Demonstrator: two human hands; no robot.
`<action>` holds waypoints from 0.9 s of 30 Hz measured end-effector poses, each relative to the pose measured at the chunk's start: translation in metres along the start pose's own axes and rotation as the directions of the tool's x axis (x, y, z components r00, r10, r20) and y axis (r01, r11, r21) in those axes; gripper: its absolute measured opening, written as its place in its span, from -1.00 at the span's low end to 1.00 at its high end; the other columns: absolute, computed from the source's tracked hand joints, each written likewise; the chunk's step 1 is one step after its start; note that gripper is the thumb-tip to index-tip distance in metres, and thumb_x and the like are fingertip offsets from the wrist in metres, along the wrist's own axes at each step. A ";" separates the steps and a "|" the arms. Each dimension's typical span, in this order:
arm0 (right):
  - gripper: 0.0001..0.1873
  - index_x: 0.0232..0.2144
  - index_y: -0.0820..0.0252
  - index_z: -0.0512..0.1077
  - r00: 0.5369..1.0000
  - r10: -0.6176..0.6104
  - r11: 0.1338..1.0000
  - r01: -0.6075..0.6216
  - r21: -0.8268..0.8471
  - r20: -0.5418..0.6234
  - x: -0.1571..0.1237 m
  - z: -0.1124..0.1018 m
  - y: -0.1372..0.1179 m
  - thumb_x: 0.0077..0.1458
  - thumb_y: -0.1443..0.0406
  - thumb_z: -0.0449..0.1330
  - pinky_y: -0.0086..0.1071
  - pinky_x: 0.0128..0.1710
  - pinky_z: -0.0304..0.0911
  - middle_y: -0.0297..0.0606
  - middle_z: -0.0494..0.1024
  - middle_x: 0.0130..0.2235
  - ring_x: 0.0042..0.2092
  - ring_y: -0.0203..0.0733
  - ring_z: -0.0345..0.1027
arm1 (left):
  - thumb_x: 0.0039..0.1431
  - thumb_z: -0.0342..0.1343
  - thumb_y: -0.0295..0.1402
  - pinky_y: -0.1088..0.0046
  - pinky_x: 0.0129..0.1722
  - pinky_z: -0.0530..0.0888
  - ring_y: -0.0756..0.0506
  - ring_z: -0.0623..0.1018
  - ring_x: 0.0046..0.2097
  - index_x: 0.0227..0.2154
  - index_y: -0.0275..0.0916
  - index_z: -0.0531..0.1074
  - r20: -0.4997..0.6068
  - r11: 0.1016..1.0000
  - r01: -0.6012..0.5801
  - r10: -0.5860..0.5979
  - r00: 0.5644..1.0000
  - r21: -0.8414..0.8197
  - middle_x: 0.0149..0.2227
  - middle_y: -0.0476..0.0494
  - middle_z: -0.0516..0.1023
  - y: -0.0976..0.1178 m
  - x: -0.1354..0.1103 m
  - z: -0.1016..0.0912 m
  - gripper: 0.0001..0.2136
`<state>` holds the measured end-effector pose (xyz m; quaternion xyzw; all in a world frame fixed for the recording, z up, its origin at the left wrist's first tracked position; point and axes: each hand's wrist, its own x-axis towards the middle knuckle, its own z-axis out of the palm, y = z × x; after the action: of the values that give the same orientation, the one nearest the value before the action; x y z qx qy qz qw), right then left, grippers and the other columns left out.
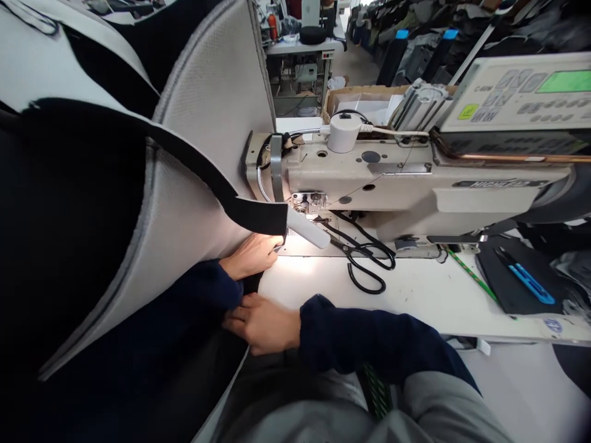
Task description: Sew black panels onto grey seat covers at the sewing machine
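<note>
A large piece of thick padded fabric (198, 209), light grey on one side and black on the other, stands in curved folds on the left. Under its lower edge, my left hand (253, 255) is closed on the fabric beside the sewing machine (360, 166). My right hand (265, 323) is nearer my body, its bent fingers closed on the black side of the fabric; the fingertips are partly hidden. A black strip (258, 215) with a light grey end (309, 226) sticks out towards the needle area. Black-handled scissors (364, 258) lie under the machine arm.
A white table top (318, 280) runs to the right, carrying a blue utility knife (530, 280) on dark material. A control panel (521, 92) with a green screen sits above the machine. Behind stands a cardboard box (364, 95); another workbench (300, 46) is farther back.
</note>
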<state>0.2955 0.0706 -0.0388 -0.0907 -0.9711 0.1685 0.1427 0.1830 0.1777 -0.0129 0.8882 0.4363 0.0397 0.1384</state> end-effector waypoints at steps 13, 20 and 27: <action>-0.70 -0.22 0.27 0.32 0.990 -0.124 0.991 0.120 0.058 0.064 -0.030 0.004 0.012 0.03 0.18 0.15 -0.28 -0.31 0.06 -0.24 0.48 -0.31 -0.28 -0.13 0.28 | 0.12 -0.19 -0.54 0.46 -0.29 0.34 -0.07 0.45 -0.31 -0.18 -0.24 0.39 0.233 0.984 -0.106 0.071 0.970 0.144 -0.36 -0.12 0.45 0.003 -0.010 -0.006 -0.69; -0.82 -0.29 0.21 0.34 0.984 -0.093 0.994 0.101 -0.046 0.155 -0.033 -0.018 0.014 0.00 0.27 0.15 -0.28 -0.45 0.00 -0.31 0.49 -0.47 -0.42 -0.13 0.34 | 0.08 -0.17 -0.51 0.40 -0.05 0.40 -0.12 0.52 -0.11 -0.11 -0.24 0.47 0.199 0.999 0.020 -0.014 0.980 -0.030 -0.14 -0.17 0.56 -0.001 -0.004 -0.011 -0.61; -0.79 -0.25 0.20 0.35 0.981 -0.084 0.994 0.095 -0.054 0.173 -0.033 -0.026 0.010 0.03 0.25 0.18 -0.30 -0.48 0.03 -0.31 0.51 -0.46 -0.41 -0.13 0.39 | 0.11 -0.12 -0.36 0.40 0.17 0.30 -0.11 0.42 0.13 0.02 -0.29 0.43 0.231 0.887 0.301 -0.230 0.945 -0.350 0.08 -0.10 0.47 -0.015 0.003 -0.014 -0.56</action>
<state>0.3360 0.0806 -0.0273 -0.0366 -0.9876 0.1387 0.0637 0.1706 0.1913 -0.0036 0.7757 0.5235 0.0225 0.3517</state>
